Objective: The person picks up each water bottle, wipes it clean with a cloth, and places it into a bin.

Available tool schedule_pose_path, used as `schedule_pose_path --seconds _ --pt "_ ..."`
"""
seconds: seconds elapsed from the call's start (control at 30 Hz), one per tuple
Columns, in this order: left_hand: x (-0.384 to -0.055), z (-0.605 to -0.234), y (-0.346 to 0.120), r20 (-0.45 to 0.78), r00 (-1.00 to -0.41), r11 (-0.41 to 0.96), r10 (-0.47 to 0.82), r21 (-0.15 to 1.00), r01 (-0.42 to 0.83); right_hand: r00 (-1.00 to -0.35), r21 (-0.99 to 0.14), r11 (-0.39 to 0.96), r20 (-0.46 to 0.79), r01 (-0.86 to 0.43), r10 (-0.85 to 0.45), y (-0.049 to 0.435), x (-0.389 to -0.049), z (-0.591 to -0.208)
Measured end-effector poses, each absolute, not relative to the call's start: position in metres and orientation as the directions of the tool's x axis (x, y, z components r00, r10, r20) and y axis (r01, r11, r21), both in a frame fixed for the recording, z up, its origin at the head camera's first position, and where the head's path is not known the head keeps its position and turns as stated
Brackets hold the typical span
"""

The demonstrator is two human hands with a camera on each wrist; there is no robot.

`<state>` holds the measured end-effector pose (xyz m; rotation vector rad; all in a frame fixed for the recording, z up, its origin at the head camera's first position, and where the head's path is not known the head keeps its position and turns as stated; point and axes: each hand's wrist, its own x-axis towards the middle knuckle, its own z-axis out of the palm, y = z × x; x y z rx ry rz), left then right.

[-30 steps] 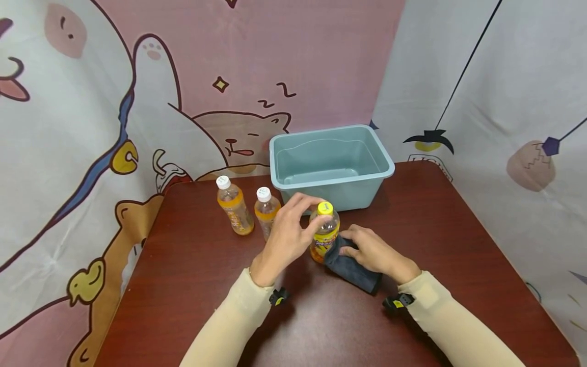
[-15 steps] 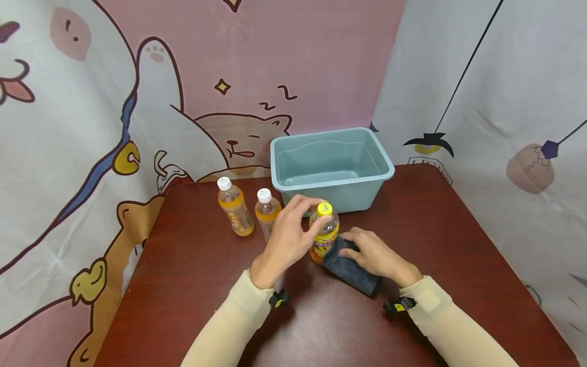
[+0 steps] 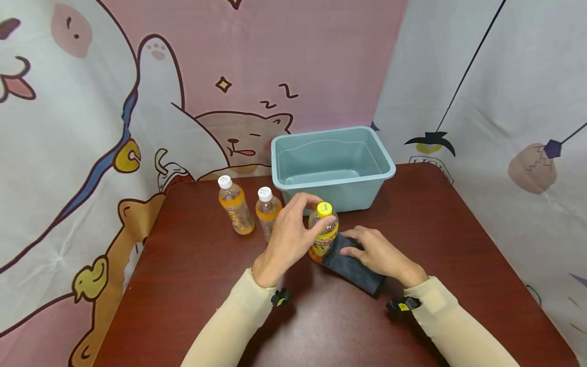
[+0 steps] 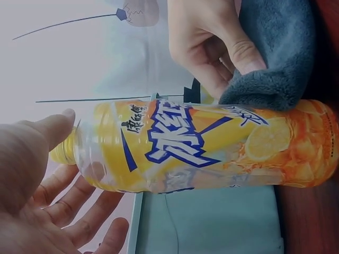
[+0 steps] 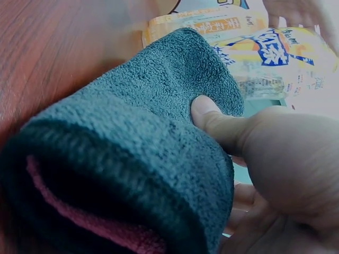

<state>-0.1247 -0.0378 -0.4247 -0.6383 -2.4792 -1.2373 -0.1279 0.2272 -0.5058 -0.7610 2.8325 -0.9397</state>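
Observation:
My left hand [image 3: 289,237] holds a yellow-capped drink bottle [image 3: 323,243] at its neck, thumb and fingers on opposite sides just under the cap. The bottle stands upright on the table; its yellow label with blue lettering and a lemon picture shows in the left wrist view. From the right, my right hand [image 3: 378,255] grips a folded dark grey cloth [image 3: 355,274], thumb on top. The cloth's far end lies against the lower part of the bottle. In the right wrist view the thick fold of the cloth [image 5: 137,106] shows a pink layer inside.
Two white-capped bottles with orange labels stand to the left, one bottle [image 3: 236,206] farther out and the other bottle [image 3: 267,209] partly behind my left hand. A light blue-green plastic bin [image 3: 332,191] sits behind the yellow-capped bottle. Printed curtains [image 3: 321,61] surround the table [image 3: 183,295].
The cloth's end has slid slightly down and right along the bottle, and my right hand has shifted a little right with it. My left hand keeps its hold on the neck.

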Motion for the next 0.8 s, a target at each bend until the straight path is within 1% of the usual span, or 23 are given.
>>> schedule_pose_path --seconds 0.8 --pt "-0.124 -0.419 -0.043 0.428 -0.852 0.49 0.302 0.697 0.524 -0.918 -0.619 0.691 0.138 -0.373 -0.372 0.262 -0.123 -0.486"
